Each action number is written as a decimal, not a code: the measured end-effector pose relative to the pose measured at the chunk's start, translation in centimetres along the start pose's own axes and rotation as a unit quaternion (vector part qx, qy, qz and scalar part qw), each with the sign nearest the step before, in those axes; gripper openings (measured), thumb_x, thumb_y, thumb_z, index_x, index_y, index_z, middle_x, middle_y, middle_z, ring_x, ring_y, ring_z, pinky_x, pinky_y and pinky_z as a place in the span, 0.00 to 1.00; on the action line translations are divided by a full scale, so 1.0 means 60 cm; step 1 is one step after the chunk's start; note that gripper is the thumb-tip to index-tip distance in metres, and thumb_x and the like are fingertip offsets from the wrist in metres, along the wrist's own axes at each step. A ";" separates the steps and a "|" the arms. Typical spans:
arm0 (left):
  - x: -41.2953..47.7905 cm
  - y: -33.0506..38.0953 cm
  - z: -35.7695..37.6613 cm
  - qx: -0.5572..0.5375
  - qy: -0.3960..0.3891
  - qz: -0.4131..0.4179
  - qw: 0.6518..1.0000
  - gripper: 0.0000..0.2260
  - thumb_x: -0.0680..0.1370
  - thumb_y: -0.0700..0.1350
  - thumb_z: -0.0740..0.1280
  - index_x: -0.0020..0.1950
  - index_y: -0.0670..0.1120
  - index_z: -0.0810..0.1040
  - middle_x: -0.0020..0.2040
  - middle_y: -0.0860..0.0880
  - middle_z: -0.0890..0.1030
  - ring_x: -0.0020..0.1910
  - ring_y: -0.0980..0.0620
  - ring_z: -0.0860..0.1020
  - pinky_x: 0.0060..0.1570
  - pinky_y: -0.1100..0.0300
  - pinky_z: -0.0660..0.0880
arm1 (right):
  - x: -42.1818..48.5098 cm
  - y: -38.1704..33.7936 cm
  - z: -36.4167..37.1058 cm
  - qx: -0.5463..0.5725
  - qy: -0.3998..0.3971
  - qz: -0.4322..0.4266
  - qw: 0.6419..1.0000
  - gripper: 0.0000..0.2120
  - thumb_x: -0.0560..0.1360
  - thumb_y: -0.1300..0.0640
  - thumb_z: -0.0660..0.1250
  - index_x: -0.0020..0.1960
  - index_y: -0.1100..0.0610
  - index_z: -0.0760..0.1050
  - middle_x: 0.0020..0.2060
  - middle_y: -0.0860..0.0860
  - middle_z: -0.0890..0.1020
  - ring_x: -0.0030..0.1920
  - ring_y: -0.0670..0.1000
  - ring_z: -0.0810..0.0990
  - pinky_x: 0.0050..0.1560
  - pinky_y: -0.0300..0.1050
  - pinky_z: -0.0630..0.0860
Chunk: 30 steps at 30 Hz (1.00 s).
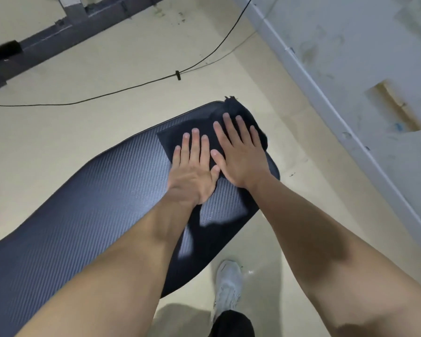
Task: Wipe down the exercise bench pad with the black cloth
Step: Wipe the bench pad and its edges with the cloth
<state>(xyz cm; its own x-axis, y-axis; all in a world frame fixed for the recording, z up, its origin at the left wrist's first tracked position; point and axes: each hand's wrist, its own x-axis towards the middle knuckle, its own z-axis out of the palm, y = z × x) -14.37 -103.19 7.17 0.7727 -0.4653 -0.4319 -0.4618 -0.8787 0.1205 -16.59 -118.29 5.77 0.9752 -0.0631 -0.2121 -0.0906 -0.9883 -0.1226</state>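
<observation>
The exercise bench pad [88, 205] is dark blue-grey with a ribbed weave and runs from lower left to upper right. The black cloth [204, 125] lies spread flat on its far right end, one frayed corner hanging past the pad's tip. My left hand [192, 171] presses flat on the cloth's near edge, fingers straight and slightly apart. My right hand [241, 154] lies flat beside it on the cloth, thumb touching the left thumb. Neither hand curls around the cloth. Both palms cover the cloth's near part.
A thin black cable [178, 75] crosses the beige floor beyond the pad. A dark metal frame [41, 37] stands at the upper left. A scuffed white wall and baseboard [326, 93] run along the right. My white shoe [229, 285] is on the floor below the pad.
</observation>
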 end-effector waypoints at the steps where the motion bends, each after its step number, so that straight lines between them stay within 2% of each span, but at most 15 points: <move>1: 0.008 0.013 -0.002 0.005 0.003 0.009 1.000 0.32 0.83 0.58 0.42 0.78 0.42 0.32 0.78 0.42 0.30 0.78 0.42 0.31 0.77 0.46 0.37 | 0.000 0.013 0.000 0.009 0.004 0.016 1.000 0.32 0.81 0.38 0.43 0.81 0.51 0.47 0.81 0.54 0.48 0.80 0.61 0.50 0.76 0.61 0.55; 4: 0.012 0.051 -0.003 0.026 0.001 0.040 0.999 0.32 0.83 0.57 0.42 0.79 0.41 0.33 0.78 0.42 0.29 0.78 0.42 0.32 0.77 0.45 0.39 | -0.026 0.043 0.003 0.052 0.017 0.058 0.997 0.33 0.81 0.39 0.47 0.81 0.54 0.50 0.79 0.59 0.57 0.73 0.63 0.66 0.66 0.57 0.70; 6: -0.004 0.069 0.003 0.042 -0.007 0.070 0.997 0.31 0.83 0.57 0.41 0.78 0.41 0.32 0.78 0.42 0.28 0.77 0.42 0.31 0.77 0.45 0.39 | -0.062 0.054 0.008 0.080 0.024 0.075 0.994 0.33 0.81 0.41 0.50 0.80 0.57 0.51 0.75 0.61 0.64 0.67 0.61 0.72 0.60 0.54 0.74; 10: -0.061 0.100 0.022 0.040 -0.018 0.125 0.991 0.31 0.84 0.56 0.44 0.78 0.41 0.33 0.78 0.42 0.30 0.78 0.43 0.32 0.78 0.47 0.40 | -0.137 0.067 0.016 0.149 0.043 0.118 0.981 0.35 0.81 0.40 0.55 0.80 0.59 0.51 0.73 0.59 0.67 0.66 0.59 0.72 0.55 0.52 0.77; 14: -0.094 0.110 0.031 -0.043 -0.009 0.130 0.991 0.31 0.83 0.52 0.51 0.81 0.44 0.41 0.81 0.46 0.36 0.80 0.47 0.37 0.78 0.47 0.45 | -0.162 0.068 0.010 0.269 0.048 0.135 0.952 0.36 0.77 0.43 0.63 0.78 0.56 0.54 0.69 0.55 0.70 0.65 0.54 0.72 0.55 0.51 0.78; 17: -0.089 0.126 0.030 -0.098 0.006 0.079 0.992 0.31 0.82 0.51 0.53 0.81 0.46 0.43 0.81 0.48 0.38 0.80 0.48 0.39 0.77 0.49 0.44 | -0.132 0.073 0.000 0.364 0.018 0.214 0.906 0.30 0.72 0.42 0.64 0.71 0.52 0.65 0.62 0.50 0.76 0.60 0.51 0.76 0.56 0.51 0.77; 19: -0.080 0.152 0.032 -0.111 0.014 0.023 0.993 0.31 0.83 0.54 0.50 0.81 0.45 0.40 0.81 0.46 0.36 0.80 0.48 0.38 0.76 0.49 0.41 | -0.106 0.084 -0.010 0.390 -0.041 0.244 0.887 0.22 0.75 0.42 0.60 0.65 0.51 0.69 0.58 0.49 0.78 0.57 0.52 0.78 0.55 0.51 0.75; 22: -0.043 0.188 0.031 -0.106 0.019 -0.061 0.992 0.31 0.82 0.56 0.43 0.79 0.44 0.35 0.80 0.45 0.34 0.80 0.46 0.37 0.77 0.48 0.41 | -0.061 0.106 -0.028 0.367 -0.111 0.181 0.906 0.18 0.83 0.46 0.52 0.66 0.54 0.69 0.52 0.49 0.79 0.53 0.54 0.79 0.52 0.48 0.72; 25: 0.015 0.187 0.013 -0.109 0.051 -0.111 0.986 0.32 0.79 0.53 0.46 0.80 0.44 0.38 0.81 0.45 0.38 0.80 0.45 0.40 0.76 0.47 0.43 | 0.010 0.115 -0.030 0.359 -0.140 0.148 0.911 0.20 0.84 0.48 0.50 0.62 0.60 0.71 0.52 0.57 0.81 0.51 0.58 0.80 0.48 0.49 0.72; 27: 0.061 0.174 -0.007 -0.100 0.032 -0.132 0.986 0.33 0.78 0.51 0.46 0.79 0.44 0.35 0.80 0.45 0.33 0.79 0.46 0.36 0.77 0.47 0.41 | 0.060 0.113 -0.028 0.365 -0.167 0.142 0.905 0.23 0.84 0.46 0.48 0.60 0.61 0.72 0.53 0.59 0.81 0.53 0.61 0.79 0.50 0.50 0.72; 30: 0.115 0.138 -0.038 -0.060 0.026 -0.147 0.987 0.32 0.78 0.53 0.38 0.78 0.43 0.30 0.78 0.45 0.29 0.78 0.46 0.32 0.77 0.47 0.38 | 0.138 0.099 -0.045 0.396 -0.187 0.101 0.893 0.23 0.84 0.45 0.47 0.57 0.61 0.73 0.51 0.58 0.81 0.52 0.59 0.79 0.51 0.49 0.71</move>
<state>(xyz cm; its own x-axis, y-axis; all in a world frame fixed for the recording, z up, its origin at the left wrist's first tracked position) -11.85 -113.91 7.20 0.8881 -0.1912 -0.4180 -0.1630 -0.9813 0.1026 -8.50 -125.05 5.88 0.8007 -0.0316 -0.5983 -0.5156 -0.5450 -0.6612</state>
